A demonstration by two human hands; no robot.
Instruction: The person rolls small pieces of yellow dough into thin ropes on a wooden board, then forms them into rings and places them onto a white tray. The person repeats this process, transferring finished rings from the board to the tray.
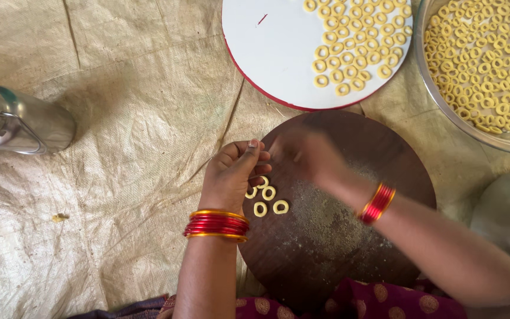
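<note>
A round dark wooden board (385,171) lies on the sheet in front of me, dusted with flour. Several small yellow dough rings (268,201) sit on its left side. My left hand (231,174) hovers over the board's left edge, fingers curled and pinched together near the rings; whether a bit of dough is in it I cannot tell. My right hand (308,156) is blurred with motion just right of the left hand, above the board. Both wrists wear red and gold bangles.
A white round plate (267,53) with a red rim holds many dough rings at the top. A large steel bowl (429,88) full of rings stands top right. A steel bottle (19,124) lies at left. Another steel vessel (506,207) is at right.
</note>
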